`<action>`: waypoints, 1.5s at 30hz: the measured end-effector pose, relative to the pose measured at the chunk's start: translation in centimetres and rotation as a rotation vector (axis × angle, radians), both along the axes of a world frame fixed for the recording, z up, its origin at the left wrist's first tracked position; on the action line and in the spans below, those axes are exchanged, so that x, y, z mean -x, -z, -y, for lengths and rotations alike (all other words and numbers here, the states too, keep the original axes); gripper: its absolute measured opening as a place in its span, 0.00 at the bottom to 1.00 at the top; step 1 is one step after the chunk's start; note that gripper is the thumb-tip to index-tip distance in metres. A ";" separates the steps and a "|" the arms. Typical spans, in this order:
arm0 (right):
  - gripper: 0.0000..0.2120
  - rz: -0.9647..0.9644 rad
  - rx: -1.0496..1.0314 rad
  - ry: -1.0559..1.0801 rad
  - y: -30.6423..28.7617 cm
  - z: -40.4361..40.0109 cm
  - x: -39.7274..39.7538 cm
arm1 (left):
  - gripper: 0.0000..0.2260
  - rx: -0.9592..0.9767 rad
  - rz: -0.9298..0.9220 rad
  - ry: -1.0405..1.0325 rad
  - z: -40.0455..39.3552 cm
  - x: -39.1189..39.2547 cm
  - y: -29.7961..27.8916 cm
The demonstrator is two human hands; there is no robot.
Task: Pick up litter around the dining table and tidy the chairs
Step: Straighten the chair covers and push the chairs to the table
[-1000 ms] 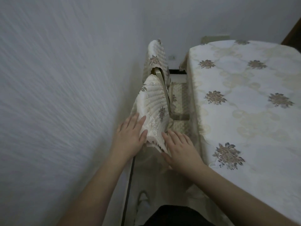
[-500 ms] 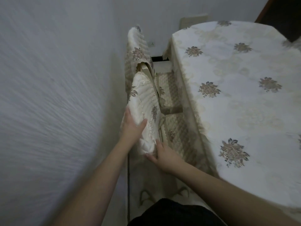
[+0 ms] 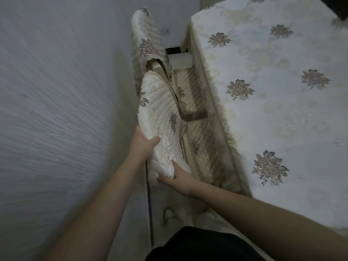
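Observation:
Two dining chairs stand pushed in along the left side of the dining table (image 3: 273,102), between it and the wall. The near chair's back wears a cream quilted cover (image 3: 160,113) with embroidered flowers. My left hand (image 3: 144,145) grips the cover's left edge, thumb across the front. My right hand (image 3: 178,180) holds its lower right corner from below. The near chair's padded seat (image 3: 201,147) shows to the right of the cover. The far chair's covered back (image 3: 145,40) and seat (image 3: 190,93) lie beyond. No litter is in view.
A white textured wall (image 3: 56,110) runs close along the left. The table carries a cream cloth with flower motifs, hanging down over its edge. A dark cable (image 3: 149,200) runs down the floor by the wall. My dark-clad legs fill the bottom middle.
My view has tipped down and closer to the chairs. Both hands went from lying flat on the cover's bottom edge to gripping it, the left higher up the side.

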State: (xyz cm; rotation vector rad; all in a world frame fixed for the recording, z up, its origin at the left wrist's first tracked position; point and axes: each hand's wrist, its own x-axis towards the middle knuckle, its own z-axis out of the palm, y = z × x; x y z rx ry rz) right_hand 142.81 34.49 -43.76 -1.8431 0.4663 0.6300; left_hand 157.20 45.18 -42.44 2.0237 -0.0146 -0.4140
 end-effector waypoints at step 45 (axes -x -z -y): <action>0.33 0.112 0.458 -0.222 -3.0 -1.5 -2.0 | 0.44 -0.063 -0.081 0.081 -1.5 -1.0 -0.5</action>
